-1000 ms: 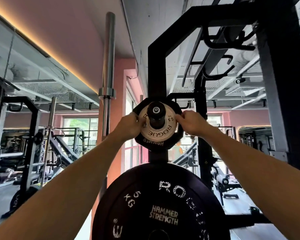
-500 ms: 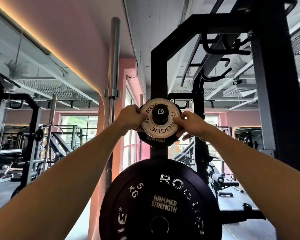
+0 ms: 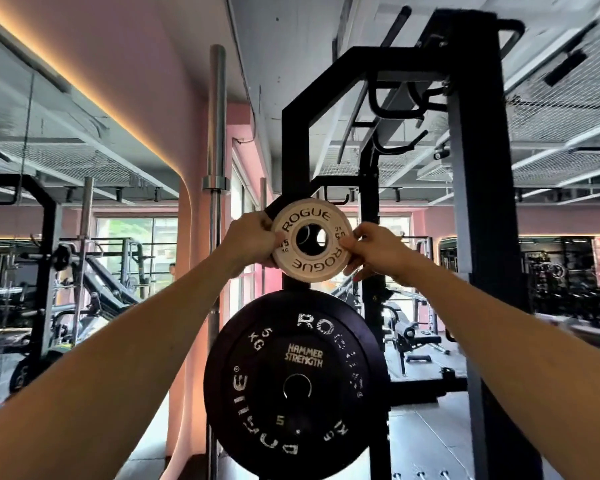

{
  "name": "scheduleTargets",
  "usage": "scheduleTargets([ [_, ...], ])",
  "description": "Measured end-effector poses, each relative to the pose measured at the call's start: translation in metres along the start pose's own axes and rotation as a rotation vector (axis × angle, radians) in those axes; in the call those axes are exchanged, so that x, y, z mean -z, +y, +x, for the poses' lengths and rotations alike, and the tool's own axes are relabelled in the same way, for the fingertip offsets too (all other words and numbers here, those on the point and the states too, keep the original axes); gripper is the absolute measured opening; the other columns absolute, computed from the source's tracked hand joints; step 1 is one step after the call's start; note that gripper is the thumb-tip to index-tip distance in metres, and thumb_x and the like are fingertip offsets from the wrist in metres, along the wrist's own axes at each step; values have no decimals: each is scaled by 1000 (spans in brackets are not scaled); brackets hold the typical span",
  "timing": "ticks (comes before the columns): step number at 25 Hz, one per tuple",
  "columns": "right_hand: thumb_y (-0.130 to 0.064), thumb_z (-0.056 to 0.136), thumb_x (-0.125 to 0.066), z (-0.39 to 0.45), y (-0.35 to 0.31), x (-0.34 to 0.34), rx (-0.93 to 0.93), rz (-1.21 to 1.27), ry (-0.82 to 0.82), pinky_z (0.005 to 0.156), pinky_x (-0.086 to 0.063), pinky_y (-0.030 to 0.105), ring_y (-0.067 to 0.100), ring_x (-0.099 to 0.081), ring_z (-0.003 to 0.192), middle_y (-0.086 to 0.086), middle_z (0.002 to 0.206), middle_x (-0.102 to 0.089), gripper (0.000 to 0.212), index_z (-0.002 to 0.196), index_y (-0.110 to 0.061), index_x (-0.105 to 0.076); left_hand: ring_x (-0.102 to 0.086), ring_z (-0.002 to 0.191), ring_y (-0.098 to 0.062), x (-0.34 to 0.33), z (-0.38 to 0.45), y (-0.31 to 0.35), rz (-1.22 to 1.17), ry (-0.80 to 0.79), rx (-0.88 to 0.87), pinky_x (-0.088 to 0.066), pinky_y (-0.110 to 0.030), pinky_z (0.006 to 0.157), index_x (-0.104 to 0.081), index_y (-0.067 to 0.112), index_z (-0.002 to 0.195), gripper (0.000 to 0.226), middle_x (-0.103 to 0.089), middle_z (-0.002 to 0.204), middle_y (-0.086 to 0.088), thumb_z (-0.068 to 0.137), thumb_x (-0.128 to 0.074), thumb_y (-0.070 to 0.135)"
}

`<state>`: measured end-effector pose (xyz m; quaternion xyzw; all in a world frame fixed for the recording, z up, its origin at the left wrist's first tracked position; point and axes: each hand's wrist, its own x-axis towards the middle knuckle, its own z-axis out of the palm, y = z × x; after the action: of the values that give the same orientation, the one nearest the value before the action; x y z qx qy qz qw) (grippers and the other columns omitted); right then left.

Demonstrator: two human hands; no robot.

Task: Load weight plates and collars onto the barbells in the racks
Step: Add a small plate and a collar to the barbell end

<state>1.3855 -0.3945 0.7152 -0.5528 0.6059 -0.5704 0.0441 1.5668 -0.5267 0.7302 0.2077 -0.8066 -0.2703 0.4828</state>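
Note:
A small white Rogue plate (image 3: 311, 268) is held upright at arm's length between both hands. My left hand (image 3: 248, 244) grips its left rim and my right hand (image 3: 374, 252) grips its right rim. Its centre hole is empty, and I see daylight and a dark shape through it. Part of a dark plate shows behind its upper left edge. Directly below hangs a large black 5 kg bumper plate (image 3: 293, 379) marked Hammer Strength, on a peg of the black rack upright (image 3: 293, 140).
A steel barbell (image 3: 217, 140) stands vertically just left of the rack. A thick black rack post (image 3: 478, 209) rises close on the right. More racks, benches and a mirror wall fill the left and far background.
The white plate sat on the storage peg with the peg end through its hole. It is now off the peg, closer to me and turned, still held in both hands.

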Motion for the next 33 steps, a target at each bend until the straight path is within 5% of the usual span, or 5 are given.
scheduleTargets([
  [9,-15,95,-58,-76,7,90,23,7,-22,50,-56,33,25,-64,57,27,89,-66,35,117,8,-46,-70,64,-23,-63,-61,74,-2,21,27,-57,-28,46,-57,4,100,12,-68,92,-16,91,-65,8],
  [14,-18,96,-58,-114,26,156,-14,-5,-124,56,-58,37,29,-67,65,32,99,-67,32,115,5,-49,-69,81,-28,-119,-99,115,60,101,96,-61,-45,71,-61,12,93,11,-68,93,-12,88,-69,18],
  [20,-22,94,-61,-162,34,222,-2,14,-205,74,-56,52,32,-70,73,26,94,-70,23,105,-4,-54,-61,87,-16,-157,-156,181,192,120,117,-49,-22,63,-62,14,98,16,-66,95,-1,88,-70,23],
  [23,-22,94,-61,-191,26,243,4,24,-215,74,-57,52,31,-71,73,23,92,-71,23,104,-4,-54,-70,85,-26,-162,-186,212,106,104,145,-62,-43,70,-59,12,93,13,-68,97,-11,88,-70,16],
  [33,-23,93,-63,-334,13,335,-87,34,-242,56,-56,36,32,-69,68,26,90,-70,18,94,-8,-53,-74,71,-26,-221,-308,305,10,45,229,-62,-43,61,-57,7,94,12,-70,91,-16,90,-68,13],
])
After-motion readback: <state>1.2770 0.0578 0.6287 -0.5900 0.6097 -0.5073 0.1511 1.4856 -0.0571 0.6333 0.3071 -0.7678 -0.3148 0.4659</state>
